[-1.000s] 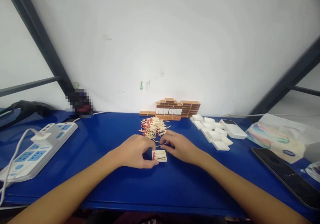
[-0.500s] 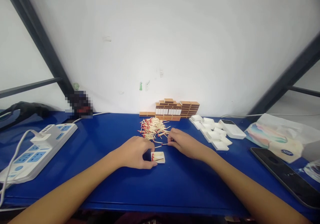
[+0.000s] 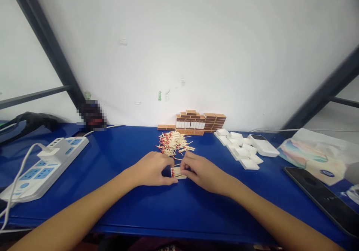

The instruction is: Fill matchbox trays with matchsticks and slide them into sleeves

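The right hand point(image 3: 200, 170) has come back from the loose matches point(image 3: 174, 145) to the small white tray point(image 3: 177, 173), which lies mid-tabletop point(image 3: 126, 202), toward the front edge. Its grip is closed at the tray's right side, seemingly adding a match. The left hand point(image 3: 153, 170) pinches the tray's left side, as before. Bare tabletop lies ahead of both forearms; empty trays point(image 3: 241, 150) sit well apart toward the right edge.
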A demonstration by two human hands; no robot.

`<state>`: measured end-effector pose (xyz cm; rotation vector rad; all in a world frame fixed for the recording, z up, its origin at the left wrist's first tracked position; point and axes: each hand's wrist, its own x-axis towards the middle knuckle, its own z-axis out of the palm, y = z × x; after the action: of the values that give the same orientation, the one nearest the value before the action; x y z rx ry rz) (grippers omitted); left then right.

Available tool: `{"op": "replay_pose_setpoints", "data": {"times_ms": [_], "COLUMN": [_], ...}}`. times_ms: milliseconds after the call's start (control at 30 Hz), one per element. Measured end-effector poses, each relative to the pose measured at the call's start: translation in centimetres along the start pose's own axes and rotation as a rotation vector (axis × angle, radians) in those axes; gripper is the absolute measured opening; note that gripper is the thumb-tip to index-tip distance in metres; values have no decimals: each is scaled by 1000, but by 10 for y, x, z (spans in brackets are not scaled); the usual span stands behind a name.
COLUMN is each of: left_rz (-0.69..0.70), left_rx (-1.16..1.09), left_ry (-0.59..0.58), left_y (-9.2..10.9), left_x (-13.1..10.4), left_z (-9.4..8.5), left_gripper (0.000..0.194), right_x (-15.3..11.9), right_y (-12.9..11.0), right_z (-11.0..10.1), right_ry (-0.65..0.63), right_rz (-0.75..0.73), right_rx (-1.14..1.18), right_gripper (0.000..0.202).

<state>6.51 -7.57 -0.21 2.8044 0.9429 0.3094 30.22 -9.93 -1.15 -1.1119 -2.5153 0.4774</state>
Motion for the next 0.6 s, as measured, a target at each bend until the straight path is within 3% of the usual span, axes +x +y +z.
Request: {"op": "replay_pose_setpoints", "data": {"times_ms": [133,600], "left_rz": [1,32], "left_rx": [7,18], "left_ry": [-1,30], "left_y": [1,2], "left_x": [0,0], "left_z": [-1,0], "left_gripper": [37,36], "right_x": [1,2], "right_y": [3,-3], "right_z": [-3,-2], "right_ry": [47,-28], "right_rz": [4,-13], "right_rx": [22,-45], "right_gripper": [7,19]}}
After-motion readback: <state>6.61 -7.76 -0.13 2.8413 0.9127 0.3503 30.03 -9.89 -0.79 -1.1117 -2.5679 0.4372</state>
